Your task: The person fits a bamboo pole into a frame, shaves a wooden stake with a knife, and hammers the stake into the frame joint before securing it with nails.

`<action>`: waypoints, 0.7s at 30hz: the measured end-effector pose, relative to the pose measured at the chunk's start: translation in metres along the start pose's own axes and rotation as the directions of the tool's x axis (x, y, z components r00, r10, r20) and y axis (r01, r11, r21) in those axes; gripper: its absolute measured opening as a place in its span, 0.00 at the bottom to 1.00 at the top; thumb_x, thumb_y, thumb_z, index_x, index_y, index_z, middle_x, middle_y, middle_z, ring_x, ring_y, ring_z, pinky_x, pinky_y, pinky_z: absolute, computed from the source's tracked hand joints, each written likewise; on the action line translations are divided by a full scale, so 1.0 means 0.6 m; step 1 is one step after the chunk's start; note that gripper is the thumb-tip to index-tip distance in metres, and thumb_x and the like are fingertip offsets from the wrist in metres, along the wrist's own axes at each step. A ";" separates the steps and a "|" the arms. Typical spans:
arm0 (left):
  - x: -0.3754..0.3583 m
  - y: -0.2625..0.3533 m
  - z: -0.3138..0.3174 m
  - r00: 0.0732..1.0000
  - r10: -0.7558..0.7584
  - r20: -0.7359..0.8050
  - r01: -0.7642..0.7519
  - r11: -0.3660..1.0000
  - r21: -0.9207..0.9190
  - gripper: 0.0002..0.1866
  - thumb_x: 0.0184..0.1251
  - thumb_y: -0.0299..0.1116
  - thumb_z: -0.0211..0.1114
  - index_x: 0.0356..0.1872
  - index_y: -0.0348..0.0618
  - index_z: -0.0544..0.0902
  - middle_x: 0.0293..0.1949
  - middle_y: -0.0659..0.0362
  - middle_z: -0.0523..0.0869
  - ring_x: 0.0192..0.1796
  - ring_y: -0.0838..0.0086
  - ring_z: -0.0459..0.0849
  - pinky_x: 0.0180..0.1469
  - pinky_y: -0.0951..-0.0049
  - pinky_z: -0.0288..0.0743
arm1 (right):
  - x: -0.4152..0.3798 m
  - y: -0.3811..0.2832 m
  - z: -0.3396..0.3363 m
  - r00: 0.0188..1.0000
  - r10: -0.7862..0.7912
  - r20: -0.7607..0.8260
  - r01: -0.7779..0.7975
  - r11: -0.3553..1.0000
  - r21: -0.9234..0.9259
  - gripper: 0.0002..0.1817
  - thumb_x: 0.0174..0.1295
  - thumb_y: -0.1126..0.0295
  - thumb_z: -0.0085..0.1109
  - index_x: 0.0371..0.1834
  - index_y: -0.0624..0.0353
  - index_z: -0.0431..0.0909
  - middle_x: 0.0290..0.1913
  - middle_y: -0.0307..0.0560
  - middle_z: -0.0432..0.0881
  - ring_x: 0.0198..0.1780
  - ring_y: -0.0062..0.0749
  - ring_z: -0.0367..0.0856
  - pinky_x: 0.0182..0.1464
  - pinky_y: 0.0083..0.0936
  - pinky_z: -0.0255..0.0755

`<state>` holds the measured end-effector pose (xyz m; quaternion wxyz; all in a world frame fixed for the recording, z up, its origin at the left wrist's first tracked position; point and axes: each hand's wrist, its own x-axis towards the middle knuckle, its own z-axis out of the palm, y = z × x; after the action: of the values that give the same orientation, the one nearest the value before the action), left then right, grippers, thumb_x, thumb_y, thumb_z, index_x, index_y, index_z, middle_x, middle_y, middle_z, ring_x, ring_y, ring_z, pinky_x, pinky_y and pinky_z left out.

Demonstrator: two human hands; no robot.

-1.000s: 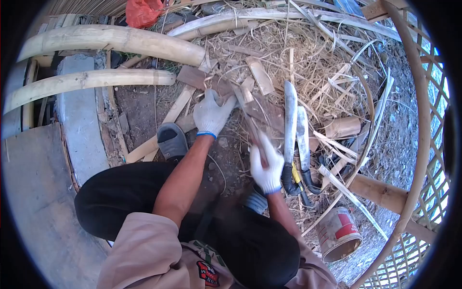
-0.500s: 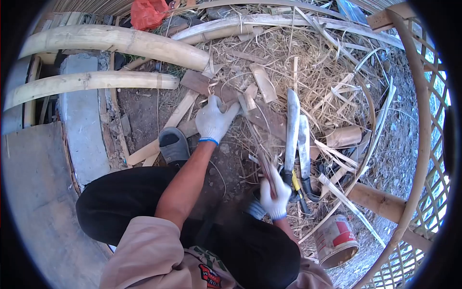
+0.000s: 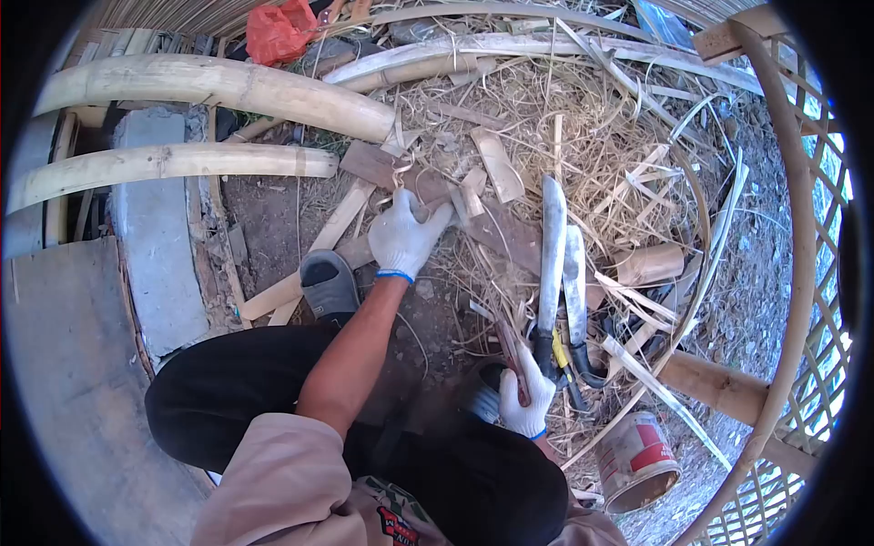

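**A:** What does the head view give you?

**B:** I take the wooden block (image 3: 414,182) on the ground as my landmark. My left hand (image 3: 403,235), in a white glove, lies spread over the near end of it, fingers wrapped over a strip (image 3: 464,196) that stands against the block. So that hand is closed on the wood and pressing it down.

**A:** And the other one?

**B:** My right hand (image 3: 526,400), gloved too, sits well below and to the right of the block, close to my knee. It is clenched around a thin reddish-brown stick (image 3: 508,350), which slants up from the fist towards the block. I cannot tell whether that is a tool handle or a sliver of bamboo.

**A:** What lies around them?

**B:** Just right of the block, two long knives (image 3: 552,246) lie side by side on the litter, blades pointing away from me, dark handles beside my right hand. Further right of the block is a short bamboo tube (image 3: 648,262), and a rusty red tin (image 3: 637,455) stands lower, beyond my right hand. Left of the block, two thick bamboo poles (image 3: 218,82) run across, over a concrete slab (image 3: 150,227). My grey sandal (image 3: 328,282) rests below and left of the block. Above the block, shavings (image 3: 583,118) pile up, and a red bag (image 3: 278,27) sits at the far edge.
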<state>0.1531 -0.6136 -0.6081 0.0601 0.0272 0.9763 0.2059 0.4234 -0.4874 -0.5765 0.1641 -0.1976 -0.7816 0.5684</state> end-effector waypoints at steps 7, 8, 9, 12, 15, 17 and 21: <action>-0.006 -0.006 0.002 1.000 0.017 -0.023 -0.016 1.000 0.009 0.31 0.59 0.65 0.77 0.37 0.45 0.79 0.26 0.50 0.88 0.32 0.49 0.90 0.40 0.47 0.81 | 0.141 -0.031 0.098 0.995 0.096 -0.008 -0.095 0.995 0.031 0.25 0.69 0.73 0.68 0.70 0.61 0.82 0.35 0.59 0.90 0.30 0.38 0.92 0.35 0.32 0.82; -0.006 -0.006 0.000 1.000 0.014 0.001 -0.014 1.000 0.008 0.31 0.60 0.65 0.76 0.37 0.45 0.79 0.26 0.50 0.88 0.33 0.49 0.90 0.41 0.47 0.81 | 0.133 -0.023 0.092 0.998 0.044 -0.044 -0.042 0.998 0.051 0.25 0.69 0.73 0.68 0.70 0.61 0.81 0.35 0.60 0.90 0.30 0.38 0.92 0.35 0.32 0.82; -0.006 -0.004 -0.002 1.000 0.013 0.020 -0.013 1.000 0.001 0.30 0.61 0.64 0.76 0.38 0.45 0.78 0.27 0.51 0.88 0.34 0.48 0.90 0.42 0.48 0.80 | 0.093 -0.012 0.066 0.997 0.074 -0.012 -0.074 0.997 -0.012 0.25 0.69 0.73 0.68 0.70 0.61 0.82 0.36 0.59 0.91 0.33 0.40 0.94 0.37 0.31 0.83; 0.001 0.001 -0.005 0.999 -0.002 0.035 0.002 1.000 -0.017 0.29 0.63 0.63 0.75 0.40 0.45 0.78 0.28 0.50 0.87 0.36 0.47 0.90 0.43 0.48 0.80 | -0.013 0.011 -0.003 1.000 0.003 -0.010 -0.004 0.995 -0.097 0.26 0.65 0.79 0.64 0.69 0.65 0.82 0.43 0.59 0.94 0.40 0.43 0.96 0.43 0.30 0.86; -0.011 -0.008 0.000 0.998 -0.007 0.058 0.007 1.000 -0.004 0.29 0.63 0.63 0.75 0.41 0.45 0.79 0.29 0.50 0.88 0.37 0.47 0.90 0.44 0.48 0.80 | 0.026 -0.023 0.008 0.976 0.214 0.045 -0.215 0.976 0.013 0.25 0.67 0.78 0.63 0.68 0.64 0.82 0.41 0.57 0.93 0.38 0.41 0.96 0.42 0.30 0.85; -0.004 0.002 0.001 0.999 -0.004 0.050 0.005 1.000 -0.018 0.29 0.62 0.63 0.75 0.41 0.45 0.79 0.29 0.50 0.88 0.37 0.47 0.90 0.44 0.48 0.80 | 0.100 -0.015 0.078 0.995 0.095 -0.009 -0.095 0.995 0.015 0.25 0.68 0.74 0.68 0.70 0.60 0.82 0.33 0.58 0.90 0.32 0.39 0.94 0.37 0.30 0.83; -0.011 -0.001 -0.008 0.998 -0.039 0.057 0.039 0.999 -0.008 0.29 0.62 0.62 0.75 0.41 0.45 0.79 0.31 0.50 0.89 0.38 0.48 0.90 0.45 0.48 0.80 | 0.106 -0.010 0.075 0.999 0.047 -0.014 -0.048 0.999 -0.026 0.26 0.68 0.74 0.69 0.70 0.60 0.82 0.37 0.59 0.92 0.34 0.39 0.95 0.38 0.31 0.84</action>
<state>0.1593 -0.6163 -0.6034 0.0921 0.0138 0.9736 0.2082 0.3456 -0.4946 -0.5824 0.1530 -0.2221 -0.7831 0.5603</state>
